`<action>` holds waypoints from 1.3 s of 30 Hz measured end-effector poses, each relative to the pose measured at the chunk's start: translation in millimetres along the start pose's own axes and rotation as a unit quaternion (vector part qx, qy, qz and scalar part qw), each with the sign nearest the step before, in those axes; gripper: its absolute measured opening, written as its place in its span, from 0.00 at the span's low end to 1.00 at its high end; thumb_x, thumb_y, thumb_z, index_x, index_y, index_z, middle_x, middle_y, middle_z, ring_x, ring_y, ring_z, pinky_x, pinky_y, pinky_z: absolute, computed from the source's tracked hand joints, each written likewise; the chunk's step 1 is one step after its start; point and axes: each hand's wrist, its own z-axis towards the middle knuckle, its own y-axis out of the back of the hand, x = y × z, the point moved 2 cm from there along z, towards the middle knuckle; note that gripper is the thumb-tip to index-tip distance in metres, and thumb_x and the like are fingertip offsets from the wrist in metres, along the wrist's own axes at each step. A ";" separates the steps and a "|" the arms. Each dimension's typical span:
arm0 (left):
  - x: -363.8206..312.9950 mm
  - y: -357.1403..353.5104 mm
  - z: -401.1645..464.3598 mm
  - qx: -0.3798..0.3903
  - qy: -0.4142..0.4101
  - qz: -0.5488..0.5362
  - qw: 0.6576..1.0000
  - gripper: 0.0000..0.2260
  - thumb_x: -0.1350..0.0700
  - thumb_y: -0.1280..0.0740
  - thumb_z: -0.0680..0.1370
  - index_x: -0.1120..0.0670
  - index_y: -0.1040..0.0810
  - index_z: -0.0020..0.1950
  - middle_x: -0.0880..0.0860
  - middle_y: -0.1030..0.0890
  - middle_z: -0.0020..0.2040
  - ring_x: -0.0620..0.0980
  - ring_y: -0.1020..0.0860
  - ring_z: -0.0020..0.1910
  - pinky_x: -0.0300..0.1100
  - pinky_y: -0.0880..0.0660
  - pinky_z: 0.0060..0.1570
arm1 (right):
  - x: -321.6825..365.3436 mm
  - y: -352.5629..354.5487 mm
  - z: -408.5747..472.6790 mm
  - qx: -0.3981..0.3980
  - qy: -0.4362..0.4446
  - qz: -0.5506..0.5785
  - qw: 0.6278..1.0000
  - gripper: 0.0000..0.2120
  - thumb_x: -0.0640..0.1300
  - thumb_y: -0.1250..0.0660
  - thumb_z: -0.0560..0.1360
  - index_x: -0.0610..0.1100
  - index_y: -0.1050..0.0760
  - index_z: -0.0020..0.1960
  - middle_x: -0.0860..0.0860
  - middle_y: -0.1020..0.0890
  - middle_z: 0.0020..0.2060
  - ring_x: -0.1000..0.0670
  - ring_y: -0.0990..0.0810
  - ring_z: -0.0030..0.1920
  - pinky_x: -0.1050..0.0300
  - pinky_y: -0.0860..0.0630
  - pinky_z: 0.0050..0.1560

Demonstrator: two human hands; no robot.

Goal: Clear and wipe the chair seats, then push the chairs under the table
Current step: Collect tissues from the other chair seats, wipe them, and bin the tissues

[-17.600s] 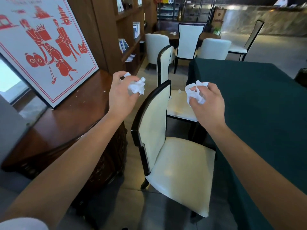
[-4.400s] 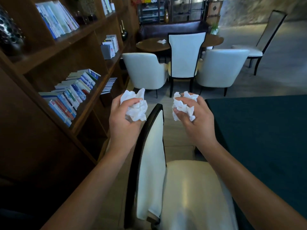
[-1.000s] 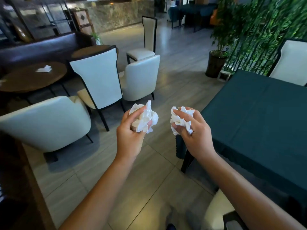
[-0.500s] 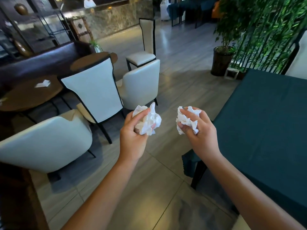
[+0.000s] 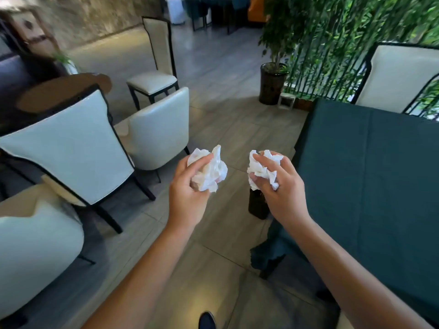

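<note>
Left hand: we hold our left hand (image 5: 187, 200) out in front, fingers curled tight around a crumpled white tissue wad (image 5: 209, 172) that bulges out above the thumb.

Right hand: our right hand (image 5: 282, 193) mirrors it, fingertips pinching a second tissue wad (image 5: 261, 169) against the palm.

Between the hands: the two wads sit near each other but apart, over bare floor tiles (image 5: 213, 233).

Table: the green-clothed table (image 5: 380, 174) runs along our right, its corner just beside the right wrist; a dark table leg (image 5: 257, 205) shows under the cloth edge.

Chairs to do: two cream high-backed chairs (image 5: 399, 77) stand at the table's far side; whether they are tucked in we cannot tell from here.

What has just changed: a few seconds ago a cream chair sat directly below our hands beside a bookshelf; now that chair is out of view, and within the last second the view has swung right along the table's end, bringing the far-side chairs into sight.

What it means: we judge one side finished and ourselves walking round to the next chairs, tissues carried along for the wiping ahead.

Beyond: a separate lounge group of white chairs (image 5: 71, 148) around a round wooden table (image 5: 64, 91) lies left, a potted plant (image 5: 273, 81) and bamboo screen (image 5: 344, 43) ahead.
</note>
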 end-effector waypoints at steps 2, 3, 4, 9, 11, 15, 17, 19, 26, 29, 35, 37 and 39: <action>8.6 -2.3 20.5 0.027 -0.003 0.000 1.000 0.29 0.72 0.27 0.72 0.41 0.17 0.63 0.40 0.24 0.65 0.48 0.23 0.66 0.58 0.19 0.58 | -6.2 -4.8 9.3 -0.016 -0.003 -0.019 1.000 0.20 0.49 0.27 0.77 0.61 0.23 0.67 0.74 0.30 0.61 0.67 0.27 0.60 0.78 0.33 0.55; 11.7 -3.9 30.2 0.036 -0.006 0.003 0.999 0.30 0.73 0.27 0.72 0.41 0.17 0.63 0.39 0.24 0.65 0.47 0.23 0.66 0.58 0.18 0.57 | -10.3 -6.0 13.5 -0.023 -0.007 -0.029 0.999 0.20 0.47 0.26 0.77 0.61 0.23 0.67 0.74 0.29 0.61 0.68 0.27 0.60 0.78 0.33 0.55; 14.2 -6.2 39.7 0.044 -0.011 0.008 0.999 0.30 0.73 0.27 0.72 0.41 0.17 0.63 0.39 0.25 0.65 0.46 0.24 0.66 0.58 0.19 0.57 | -14.3 -5.9 18.0 -0.029 -0.012 -0.040 0.999 0.21 0.47 0.26 0.77 0.61 0.23 0.67 0.72 0.29 0.60 0.68 0.27 0.60 0.78 0.33 0.55; 24.9 -25.7 83.9 0.078 -0.033 0.025 0.996 0.27 0.70 0.26 0.71 0.43 0.16 0.62 0.43 0.24 0.64 0.41 0.25 0.65 0.55 0.20 0.60 | -33.5 -0.1 51.8 -0.059 -0.003 -0.088 0.994 0.21 0.49 0.27 0.76 0.60 0.25 0.68 0.67 0.30 0.62 0.70 0.29 0.61 0.78 0.33 0.57; 28.2 -37.8 102.9 0.080 -0.050 0.043 0.995 0.28 0.71 0.25 0.71 0.42 0.17 0.62 0.39 0.25 0.63 0.37 0.25 0.64 0.49 0.22 0.60 | -47.1 1.6 67.5 -0.062 0.003 -0.093 0.994 0.23 0.45 0.25 0.76 0.59 0.24 0.67 0.65 0.29 0.63 0.68 0.29 0.61 0.77 0.32 0.57; 35.4 -60.0 135.6 0.078 -0.059 0.064 0.993 0.30 0.73 0.25 0.69 0.44 0.18 0.62 0.42 0.25 0.63 0.36 0.26 0.64 0.50 0.23 0.62 | -72.6 1.7 103.7 -0.076 0.014 -0.097 0.992 0.21 0.44 0.24 0.76 0.56 0.22 0.67 0.58 0.26 0.65 0.60 0.26 0.60 0.72 0.30 0.58; 39.8 -67.3 149.2 0.077 -0.052 0.066 0.993 0.28 0.73 0.25 0.69 0.47 0.17 0.63 0.45 0.25 0.64 0.38 0.26 0.64 0.54 0.22 0.61 | -82.0 0.2 120.0 -0.080 0.016 -0.094 0.992 0.21 0.45 0.24 0.76 0.55 0.22 0.68 0.56 0.26 0.65 0.59 0.26 0.60 0.71 0.29 0.58; 45.9 -73.4 163.0 0.078 -0.060 0.072 0.993 0.27 0.74 0.26 0.70 0.49 0.16 0.63 0.47 0.24 0.64 0.38 0.26 0.64 0.54 0.22 0.60 | -89.7 -2.5 133.7 -0.077 0.024 -0.095 0.992 0.21 0.44 0.25 0.77 0.55 0.22 0.68 0.57 0.26 0.65 0.61 0.27 0.60 0.69 0.29 0.58; 80.9 -95.4 230.7 0.108 -0.068 0.088 0.988 0.26 0.74 0.27 0.70 0.52 0.16 0.64 0.51 0.24 0.64 0.47 0.24 0.63 0.54 0.23 0.61 | -117.1 -13.8 180.2 -0.091 0.007 -0.128 0.988 0.22 0.42 0.24 0.76 0.53 0.22 0.68 0.52 0.24 0.65 0.57 0.26 0.61 0.69 0.28 0.59; 103.3 -105.8 266.2 0.130 -0.088 0.081 0.984 0.24 0.72 0.27 0.71 0.53 0.16 0.63 0.52 0.24 0.65 0.47 0.24 0.64 0.46 0.24 0.63 | -124.5 -28.4 202.4 -0.095 -0.015 -0.139 0.986 0.21 0.41 0.25 0.77 0.54 0.22 0.68 0.53 0.25 0.67 0.56 0.25 0.62 0.63 0.25 0.59; 137.0 -127.7 343.0 0.187 -0.143 0.067 0.970 0.22 0.63 0.34 0.72 0.55 0.17 0.65 0.56 0.24 0.67 0.42 0.26 0.68 0.29 0.31 0.63 | -132.1 -52.6 245.0 -0.107 -0.063 -0.179 0.976 0.21 0.40 0.25 0.76 0.50 0.20 0.68 0.50 0.25 0.68 0.47 0.23 0.64 0.43 0.20 0.59; 144.3 -139.8 364.4 0.203 -0.150 0.058 0.966 0.22 0.64 0.33 0.71 0.55 0.17 0.64 0.56 0.24 0.66 0.49 0.24 0.64 0.36 0.26 0.62 | -137.4 -52.4 255.4 -0.128 -0.076 -0.188 0.971 0.21 0.40 0.25 0.76 0.49 0.20 0.68 0.50 0.25 0.68 0.46 0.23 0.63 0.43 0.20 0.58; 151.8 -155.7 382.9 0.221 -0.161 0.056 0.960 0.23 0.67 0.32 0.71 0.55 0.17 0.64 0.54 0.25 0.66 0.44 0.26 0.64 0.37 0.26 0.62 | -146.6 -52.5 264.4 -0.141 -0.088 -0.200 0.966 0.20 0.39 0.25 0.76 0.48 0.20 0.67 0.49 0.24 0.68 0.45 0.22 0.63 0.43 0.20 0.58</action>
